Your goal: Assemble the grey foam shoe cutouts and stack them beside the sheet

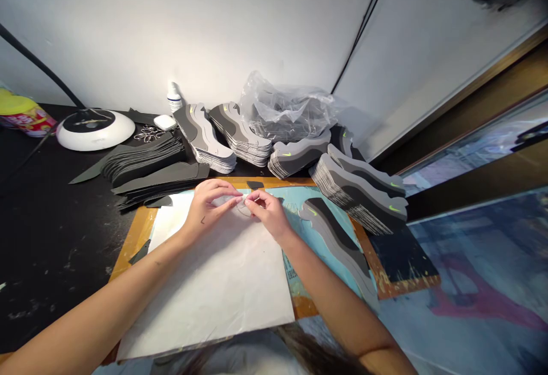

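Over the upper part of a white sheet [231, 272], my left hand [209, 206] and my right hand [265, 209] meet fingertip to fingertip. Both pinch a small whitish piece [244, 201], with what looks like a thin loop hanging below it; its exact shape is too small to make out. To the right of my right hand, a single grey and black shoe-upper piece [338, 238] with a yellow-green mark lies on a light blue surface [295, 198].
Stacks of grey pieces [209, 135] stand along the back, with more stacks [359, 192] at the right. A clear plastic bag [291, 109] rests behind. Dark pieces [145, 161], a white lamp base [96, 129], a small bottle [174, 98] and a yellow-lidded container [25, 112] are at the left.
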`<state>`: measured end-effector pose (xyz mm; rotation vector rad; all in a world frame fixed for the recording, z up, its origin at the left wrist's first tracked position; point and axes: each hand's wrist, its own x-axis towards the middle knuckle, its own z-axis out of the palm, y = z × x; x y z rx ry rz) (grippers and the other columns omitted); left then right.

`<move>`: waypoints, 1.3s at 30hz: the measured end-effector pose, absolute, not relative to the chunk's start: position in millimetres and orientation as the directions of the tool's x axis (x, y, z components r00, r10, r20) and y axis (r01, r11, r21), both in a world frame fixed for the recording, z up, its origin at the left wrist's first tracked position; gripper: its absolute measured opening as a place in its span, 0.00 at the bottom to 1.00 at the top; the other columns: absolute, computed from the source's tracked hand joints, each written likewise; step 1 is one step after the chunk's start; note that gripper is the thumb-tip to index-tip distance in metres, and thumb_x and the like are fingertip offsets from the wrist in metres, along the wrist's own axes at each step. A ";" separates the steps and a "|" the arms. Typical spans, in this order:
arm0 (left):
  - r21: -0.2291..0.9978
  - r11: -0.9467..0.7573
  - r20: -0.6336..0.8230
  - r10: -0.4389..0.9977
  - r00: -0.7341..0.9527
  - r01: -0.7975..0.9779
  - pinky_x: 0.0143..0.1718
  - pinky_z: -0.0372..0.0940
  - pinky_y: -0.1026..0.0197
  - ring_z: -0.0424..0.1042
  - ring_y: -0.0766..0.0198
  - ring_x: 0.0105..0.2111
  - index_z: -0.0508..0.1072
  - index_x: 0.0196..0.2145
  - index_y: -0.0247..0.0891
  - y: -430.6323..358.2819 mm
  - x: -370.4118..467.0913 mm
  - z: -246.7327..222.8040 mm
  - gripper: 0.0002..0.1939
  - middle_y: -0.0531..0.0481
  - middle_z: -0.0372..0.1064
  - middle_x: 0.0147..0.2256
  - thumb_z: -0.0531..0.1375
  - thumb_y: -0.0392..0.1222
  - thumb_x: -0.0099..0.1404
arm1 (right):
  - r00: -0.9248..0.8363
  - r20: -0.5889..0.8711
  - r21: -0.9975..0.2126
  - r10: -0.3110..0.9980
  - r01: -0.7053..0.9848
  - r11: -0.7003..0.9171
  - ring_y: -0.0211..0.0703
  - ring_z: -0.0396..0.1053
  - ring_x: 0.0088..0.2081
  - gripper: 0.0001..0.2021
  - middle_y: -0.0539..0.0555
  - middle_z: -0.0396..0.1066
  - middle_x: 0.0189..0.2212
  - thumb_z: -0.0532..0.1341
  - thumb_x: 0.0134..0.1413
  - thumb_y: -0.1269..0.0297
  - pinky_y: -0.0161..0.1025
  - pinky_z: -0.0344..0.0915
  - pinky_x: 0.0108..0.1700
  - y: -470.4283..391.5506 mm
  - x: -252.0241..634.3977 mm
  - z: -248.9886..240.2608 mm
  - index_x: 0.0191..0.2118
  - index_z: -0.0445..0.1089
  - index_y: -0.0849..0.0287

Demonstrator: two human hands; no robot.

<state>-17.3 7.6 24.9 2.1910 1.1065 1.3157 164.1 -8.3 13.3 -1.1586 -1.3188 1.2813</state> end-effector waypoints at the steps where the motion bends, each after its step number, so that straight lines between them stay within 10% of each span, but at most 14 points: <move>1: 0.613 -0.639 0.595 0.760 0.261 0.465 0.44 0.61 0.55 0.72 0.60 0.36 0.80 0.35 0.42 7.4 -18.2 25.8 0.06 0.50 0.76 0.34 0.64 0.45 0.65 | -0.108 0.055 -0.995 0.993 0.076 0.064 0.36 0.64 0.27 0.09 0.49 0.69 0.28 0.63 0.49 0.56 0.33 0.63 0.29 -9.3 163.9 13.6 0.30 0.70 0.57; 7: 0.489 -0.633 0.661 0.718 0.218 0.601 0.42 0.58 0.54 0.70 0.61 0.33 0.81 0.32 0.44 5.4 -21.3 26.1 0.03 0.53 0.76 0.30 0.67 0.43 0.63 | -0.022 0.271 -0.891 0.962 0.374 0.260 0.37 0.64 0.27 0.13 0.49 0.69 0.23 0.62 0.56 0.54 0.35 0.62 0.33 -17.3 162.8 19.4 0.27 0.74 0.56; 14: 0.356 -0.720 0.746 0.603 0.283 0.596 0.40 0.59 0.56 0.67 0.62 0.31 0.82 0.34 0.49 9.4 -22.0 20.7 0.03 0.53 0.76 0.30 0.66 0.41 0.63 | -0.033 -0.091 -0.995 0.995 0.029 -0.090 0.35 0.66 0.21 0.15 0.52 0.76 0.29 0.66 0.48 0.50 0.34 0.60 0.22 -15.0 158.2 13.6 0.34 0.80 0.57; 24: 0.172 -0.708 0.805 0.502 0.317 0.685 0.41 0.57 0.55 0.68 0.61 0.31 0.80 0.31 0.52 -0.4 -19.5 24.4 0.03 0.57 0.77 0.27 0.69 0.42 0.61 | -0.018 -0.196 -0.959 0.981 -0.203 -0.195 0.35 0.67 0.28 0.14 0.51 0.76 0.28 0.72 0.37 0.54 0.33 0.67 0.28 -14.5 155.0 20.1 0.30 0.80 0.57; 30: 0.194 -0.676 0.756 0.565 0.331 0.710 0.43 0.58 0.53 0.70 0.59 0.33 0.78 0.30 0.49 -4.6 -16.0 28.0 0.03 0.54 0.77 0.29 0.67 0.43 0.62 | 0.134 -0.216 -0.909 0.967 -0.389 -0.149 0.29 0.52 0.19 0.12 0.44 0.65 0.19 0.69 0.39 0.54 0.33 0.61 0.26 -8.0 159.9 18.8 0.29 0.75 0.57; 39: 0.657 -0.690 0.560 0.716 0.417 0.303 0.41 0.69 0.59 0.76 0.61 0.39 0.76 0.36 0.38 -0.6 -15.5 20.4 0.07 0.45 0.77 0.39 0.57 0.38 0.70 | -0.128 0.132 -0.957 0.983 0.244 0.160 0.38 0.67 0.28 0.06 0.52 0.76 0.30 0.63 0.50 0.64 0.36 0.62 0.32 -15.4 169.7 27.4 0.28 0.77 0.58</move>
